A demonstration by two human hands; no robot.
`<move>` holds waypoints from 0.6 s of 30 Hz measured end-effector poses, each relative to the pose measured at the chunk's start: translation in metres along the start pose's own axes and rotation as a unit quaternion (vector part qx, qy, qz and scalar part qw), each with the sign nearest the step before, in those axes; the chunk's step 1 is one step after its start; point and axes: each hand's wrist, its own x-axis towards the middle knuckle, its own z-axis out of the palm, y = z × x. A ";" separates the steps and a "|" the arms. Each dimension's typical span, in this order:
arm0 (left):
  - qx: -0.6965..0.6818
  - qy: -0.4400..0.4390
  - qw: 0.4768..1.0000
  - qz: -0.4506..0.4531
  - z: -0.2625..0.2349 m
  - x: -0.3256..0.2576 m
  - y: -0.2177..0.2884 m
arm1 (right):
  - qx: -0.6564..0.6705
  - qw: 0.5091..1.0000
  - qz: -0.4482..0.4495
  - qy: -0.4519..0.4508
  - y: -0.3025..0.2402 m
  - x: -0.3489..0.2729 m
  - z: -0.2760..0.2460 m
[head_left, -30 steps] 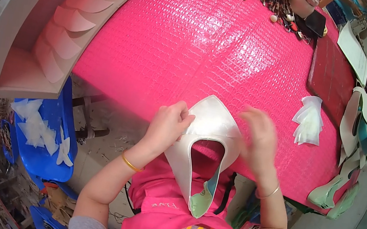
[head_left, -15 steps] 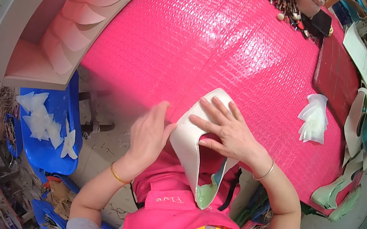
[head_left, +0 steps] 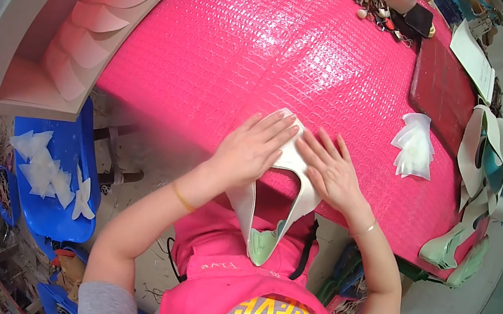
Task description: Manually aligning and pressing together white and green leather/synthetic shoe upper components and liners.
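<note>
A white U-shaped shoe upper piece point(head_left: 293, 164) lies at the near edge of the pink textured table point(head_left: 250, 44), its two legs hanging down toward my lap with pale green lining at the tips. My left hand point(head_left: 253, 147) presses flat on its left side, fingers spread. My right hand point(head_left: 329, 170) lies flat on its right side, fingers spread. Both palms cover most of the piece's top.
A small stack of thin white pieces point(head_left: 413, 147) lies on the table to the right. White and green uppers point(head_left: 482, 169) pile at the right edge. A blue bin point(head_left: 56, 171) with white cutouts stands at lower left. A shelf of pale pieces point(head_left: 86, 29) is left; keys and tools point(head_left: 377, 2) are far.
My left hand came up from the table edge onto the piece. My right hand shifted from the piece's middle to its right side. Both hands now press it flat.
</note>
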 end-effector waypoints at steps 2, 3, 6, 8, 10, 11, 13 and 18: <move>0.033 -0.049 0.998 0.012 -0.006 -0.005 -0.005 | 0.034 0.999 0.001 0.000 -0.007 -0.023 -0.005; 0.019 -0.060 0.998 0.005 -0.007 -0.001 -0.006 | 0.044 0.999 0.022 -0.005 -0.009 -0.030 -0.008; 0.037 -0.096 0.995 -0.001 -0.008 0.004 -0.004 | 0.066 0.997 0.048 0.004 -0.016 -0.030 -0.018; 0.046 -0.096 0.994 0.021 -0.017 -0.011 -0.009 | 0.050 0.997 0.054 0.016 -0.014 -0.029 -0.022; 0.059 -0.098 0.992 0.049 -0.029 -0.036 -0.015 | 0.077 0.994 0.054 0.049 -0.010 -0.030 -0.016; 0.059 -0.114 0.991 0.033 -0.035 -0.055 -0.013 | 0.108 0.989 0.059 0.077 -0.009 -0.028 -0.014; 0.070 -0.127 0.989 0.009 -0.046 -0.064 -0.011 | 0.168 0.980 0.090 0.055 -0.001 -0.007 -0.023; -0.080 -0.030 0.990 -0.110 -0.043 -0.032 0.016 | 0.156 0.961 0.208 0.093 -0.022 0.035 -0.015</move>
